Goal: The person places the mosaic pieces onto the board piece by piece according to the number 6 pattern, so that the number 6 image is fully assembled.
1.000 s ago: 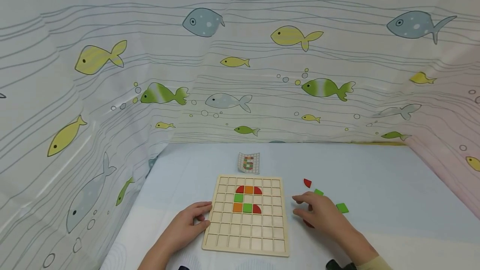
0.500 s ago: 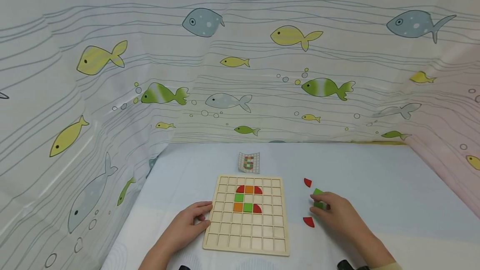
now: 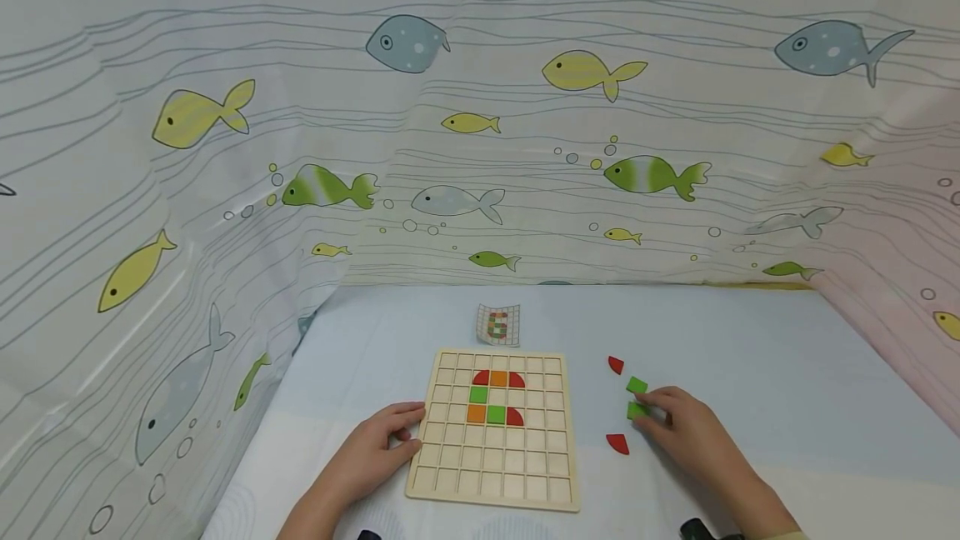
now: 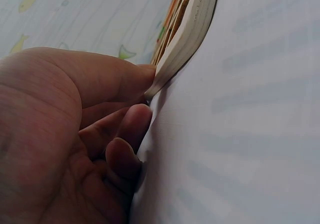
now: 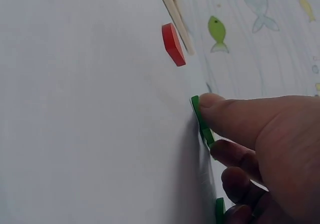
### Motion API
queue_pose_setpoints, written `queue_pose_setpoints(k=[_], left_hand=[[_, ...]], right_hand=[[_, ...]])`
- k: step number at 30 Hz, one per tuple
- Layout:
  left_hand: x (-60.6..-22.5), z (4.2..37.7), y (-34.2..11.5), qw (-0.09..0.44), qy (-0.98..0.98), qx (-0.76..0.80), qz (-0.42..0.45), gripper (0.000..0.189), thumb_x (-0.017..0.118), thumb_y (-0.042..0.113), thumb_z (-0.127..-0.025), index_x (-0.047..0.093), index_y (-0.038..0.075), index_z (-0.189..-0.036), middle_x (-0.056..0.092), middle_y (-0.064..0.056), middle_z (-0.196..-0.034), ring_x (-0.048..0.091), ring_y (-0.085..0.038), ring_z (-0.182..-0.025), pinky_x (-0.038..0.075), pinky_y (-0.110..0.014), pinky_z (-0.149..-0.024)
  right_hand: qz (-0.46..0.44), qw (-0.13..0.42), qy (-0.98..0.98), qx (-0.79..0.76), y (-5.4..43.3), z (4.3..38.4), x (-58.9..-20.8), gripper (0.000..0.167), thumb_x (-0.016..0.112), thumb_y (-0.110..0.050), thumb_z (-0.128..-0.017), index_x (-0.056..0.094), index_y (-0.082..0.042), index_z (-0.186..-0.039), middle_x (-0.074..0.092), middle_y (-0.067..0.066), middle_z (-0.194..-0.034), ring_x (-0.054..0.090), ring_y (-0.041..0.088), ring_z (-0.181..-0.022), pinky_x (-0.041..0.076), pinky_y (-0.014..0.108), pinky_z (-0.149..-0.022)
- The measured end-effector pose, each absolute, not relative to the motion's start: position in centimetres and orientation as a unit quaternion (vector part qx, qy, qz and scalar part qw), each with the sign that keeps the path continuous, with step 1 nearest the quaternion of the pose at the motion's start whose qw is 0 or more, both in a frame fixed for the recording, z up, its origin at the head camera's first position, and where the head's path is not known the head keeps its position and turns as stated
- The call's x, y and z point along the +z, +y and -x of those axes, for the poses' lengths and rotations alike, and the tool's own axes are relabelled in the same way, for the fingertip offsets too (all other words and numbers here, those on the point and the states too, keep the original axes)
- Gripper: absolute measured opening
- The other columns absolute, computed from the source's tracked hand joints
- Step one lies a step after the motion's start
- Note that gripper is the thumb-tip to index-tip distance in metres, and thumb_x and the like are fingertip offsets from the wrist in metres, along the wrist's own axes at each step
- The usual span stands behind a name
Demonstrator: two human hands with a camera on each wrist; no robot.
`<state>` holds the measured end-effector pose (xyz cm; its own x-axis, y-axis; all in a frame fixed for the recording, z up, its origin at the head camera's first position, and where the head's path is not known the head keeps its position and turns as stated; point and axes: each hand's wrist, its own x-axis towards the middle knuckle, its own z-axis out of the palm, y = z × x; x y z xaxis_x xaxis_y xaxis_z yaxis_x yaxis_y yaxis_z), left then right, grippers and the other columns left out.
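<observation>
My left hand (image 3: 377, 442) touches the left edge of the wooden grid board (image 3: 525, 469) with thumb and fingertips. In the left wrist view my left hand (image 4: 65, 119) has a tip right against the board's side (image 4: 187, 39). Red, orange and green tiles fill some upper cells of the grid. Right of the board, my right hand (image 3: 693, 432) pinches a green square tile (image 3: 635, 411) by its edges. The right wrist view shows thumb and forefinger at this green tile (image 5: 202, 121). Another green tile (image 3: 637, 385) lies just beyond the forefinger.
Two red quarter-round tiles lie on the table, one farther (image 3: 616, 365) and one nearer (image 3: 618, 444). By the lower fingers a further green tile (image 5: 220, 210) shows. A pattern card (image 3: 498, 326) sits behind the board. A fish-print curtain (image 3: 517, 165) surrounds the table.
My right hand has moved right, away from the board's edge, uncovering the nearer red tile and now covering the farthest-right green tile. My left hand and the board have stayed put.
</observation>
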<state>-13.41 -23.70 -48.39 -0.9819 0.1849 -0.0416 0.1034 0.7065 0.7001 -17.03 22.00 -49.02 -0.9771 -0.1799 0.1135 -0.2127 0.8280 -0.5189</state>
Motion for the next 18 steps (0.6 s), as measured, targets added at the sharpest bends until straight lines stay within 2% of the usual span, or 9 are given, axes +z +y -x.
queue_pose_setpoints(k=[2, 9, 18], left_hand=[[-48.37, 13.42, -23.69, 0.056, 0.922, 0.376, -0.078, 0.046, 0.074, 0.027, -0.090, 0.066, 0.010, -0.131, 0.056, 0.007, -0.134, 0.053, -0.006, -0.086, 0.042, -0.024, -0.068], [-48.37, 13.44, -23.72, 0.056, 0.922, 0.375, -0.080, 0.046, 0.074, 0.027, -0.090, 0.065, 0.009, -0.131, 0.057, 0.006, -0.135, 0.053, -0.006, -0.086, 0.043, -0.024, -0.068], [-48.38, 13.49, -23.76, 0.054, 0.922, 0.375, -0.080, 0.046, 0.073, 0.027, -0.090, 0.065, 0.010, -0.132, 0.056, 0.007, -0.135, 0.053, -0.006, -0.086, 0.043, -0.024, -0.068]], right_hand=[[-0.104, 0.026, -0.956, 0.273, 22.03, 17.00, -49.12, 0.034, 0.083, -0.023, -0.081, 0.075, -0.009, -0.112, 0.065, 0.004, -0.107, 0.053, 0.013, -0.078, 0.047, 0.033, -0.068], [-0.109, 0.016, -0.958, 0.265, 22.00, 16.92, -49.39, 0.032, 0.082, -0.024, -0.082, 0.076, -0.010, -0.110, 0.061, 0.003, -0.105, 0.060, 0.019, -0.092, 0.050, 0.041, -0.079], [-0.113, 0.023, -0.958, 0.262, 21.79, 16.74, -49.21, 0.026, 0.081, -0.021, -0.083, 0.076, -0.012, -0.106, 0.060, 0.001, -0.101, 0.060, 0.018, -0.091, 0.050, 0.042, -0.080]])
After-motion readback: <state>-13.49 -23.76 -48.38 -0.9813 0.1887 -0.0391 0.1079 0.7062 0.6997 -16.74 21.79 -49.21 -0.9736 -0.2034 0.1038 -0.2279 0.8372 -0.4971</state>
